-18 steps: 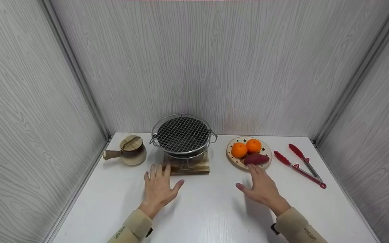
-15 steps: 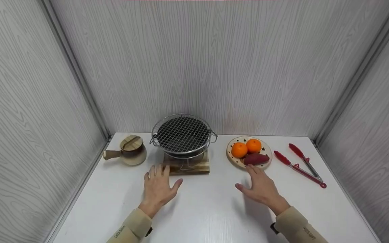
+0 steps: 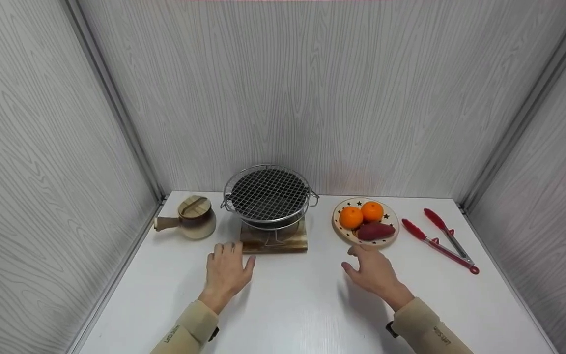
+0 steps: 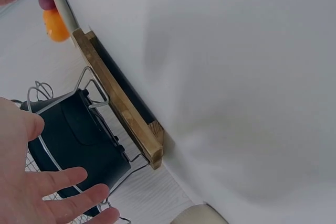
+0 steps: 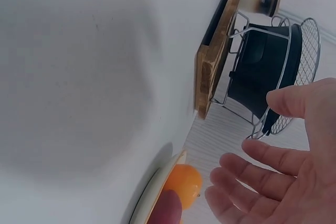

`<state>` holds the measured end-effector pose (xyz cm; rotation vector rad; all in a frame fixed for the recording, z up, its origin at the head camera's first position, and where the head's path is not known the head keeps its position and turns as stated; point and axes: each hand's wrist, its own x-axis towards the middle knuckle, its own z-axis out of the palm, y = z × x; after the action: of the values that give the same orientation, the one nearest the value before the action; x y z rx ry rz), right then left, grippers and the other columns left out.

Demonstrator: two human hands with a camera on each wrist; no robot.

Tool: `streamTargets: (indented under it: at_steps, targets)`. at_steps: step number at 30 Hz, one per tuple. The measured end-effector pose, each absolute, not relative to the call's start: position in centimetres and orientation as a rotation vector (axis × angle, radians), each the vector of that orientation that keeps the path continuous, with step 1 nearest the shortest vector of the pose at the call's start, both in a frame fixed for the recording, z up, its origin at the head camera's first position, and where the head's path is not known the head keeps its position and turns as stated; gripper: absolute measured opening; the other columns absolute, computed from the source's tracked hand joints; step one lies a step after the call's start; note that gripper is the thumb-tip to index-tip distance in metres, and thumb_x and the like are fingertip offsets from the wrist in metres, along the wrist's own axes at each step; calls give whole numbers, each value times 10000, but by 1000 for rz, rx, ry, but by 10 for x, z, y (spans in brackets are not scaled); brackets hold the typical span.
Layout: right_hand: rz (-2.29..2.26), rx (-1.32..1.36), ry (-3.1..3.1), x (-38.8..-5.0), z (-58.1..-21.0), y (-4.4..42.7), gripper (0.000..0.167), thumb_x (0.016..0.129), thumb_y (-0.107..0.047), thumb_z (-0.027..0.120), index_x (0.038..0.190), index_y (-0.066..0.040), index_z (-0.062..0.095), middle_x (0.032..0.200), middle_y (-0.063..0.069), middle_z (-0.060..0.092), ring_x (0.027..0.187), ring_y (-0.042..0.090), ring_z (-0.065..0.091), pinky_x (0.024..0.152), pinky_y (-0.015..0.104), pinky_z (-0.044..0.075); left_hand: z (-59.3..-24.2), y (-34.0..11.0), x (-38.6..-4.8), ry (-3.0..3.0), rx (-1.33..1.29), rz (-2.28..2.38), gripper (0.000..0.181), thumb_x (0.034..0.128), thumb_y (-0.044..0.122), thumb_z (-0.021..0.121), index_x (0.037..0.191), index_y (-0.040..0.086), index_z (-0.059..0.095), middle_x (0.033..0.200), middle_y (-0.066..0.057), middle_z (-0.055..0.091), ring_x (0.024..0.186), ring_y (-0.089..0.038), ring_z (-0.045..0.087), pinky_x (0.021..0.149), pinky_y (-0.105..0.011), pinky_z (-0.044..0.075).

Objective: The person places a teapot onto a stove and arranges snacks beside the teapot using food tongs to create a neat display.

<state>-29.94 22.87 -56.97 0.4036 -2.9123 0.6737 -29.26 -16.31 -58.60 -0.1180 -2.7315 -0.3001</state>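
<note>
My left hand [image 3: 226, 270] hovers over the white table just in front of the wooden base [image 3: 273, 244] of a small round grill [image 3: 269, 194] with a wire mesh top. Its fingers are loosely extended and nothing is in them. To the right, my right hand [image 3: 374, 270] is in front of a star-patterned plate [image 3: 344, 236], fingers slightly bent, holding nothing. On that plate lie two oranges [image 3: 351, 217] and a dark red sweet potato [image 3: 376, 231]. The right wrist view shows the spread right hand [image 5: 283, 171] apart from the plate [image 5: 152, 192].
A lidded brown-and-cream pot [image 3: 197, 223] with a wooden handle stands left of the grill. Red-tipped tongs [image 3: 452, 246] lie spread at the right of the plate. Grey wood-grain panels [image 3: 288, 88] enclose the back and both sides of the table.
Both hands have drawn slightly back and their fingers have bent a little more. The whole head view has shifted slightly; the objects keep their places on the table.
</note>
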Motion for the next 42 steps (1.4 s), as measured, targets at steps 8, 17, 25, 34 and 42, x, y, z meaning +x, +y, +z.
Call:
streamTargets:
  at_steps: [8,17,25,34,42]
  targets:
    - [629,444,-2874,-303,-567,213,233,1011,-299,822,1141,-124,738,1050,78,753,918,242,662,859,457,639,-581,-174,-296,-2746,-88,-249,467,1075,484,695,1157,26,728,1111,-212,752,1062,-427,664,853,-596,605]
    - [599,506,-2839,-311,-566,196,231,1005,-315,827,1118,-132,744,1018,70,731,888,248,649,819,442,626,-578,-194,-303,-2751,-55,-232,498,1087,482,675,1167,-6,735,1098,-236,751,1046,-449,667,853,-618,609]
    - [517,600,-2778,-315,-571,183,214,996,-300,823,1071,-111,757,924,62,688,873,254,607,770,434,585,-579,-206,-307,-2796,-19,-179,525,1099,488,647,1221,-14,741,1123,-250,755,1079,-463,673,880,-630,610]
    - [468,649,-2805,-320,-575,169,232,1018,-330,806,1100,-121,748,966,55,713,880,247,622,775,427,597,-577,-220,-309,-2811,20,-169,526,1100,486,630,1203,-23,716,1155,-267,749,1121,-476,671,903,-648,599]
    - [454,712,-2743,-326,-584,156,246,1034,-355,781,1071,-117,734,987,75,724,907,290,639,760,450,590,-578,-231,-311,-2784,49,-165,483,1107,438,632,1196,-29,719,1180,-276,747,1145,-495,671,902,-658,596]
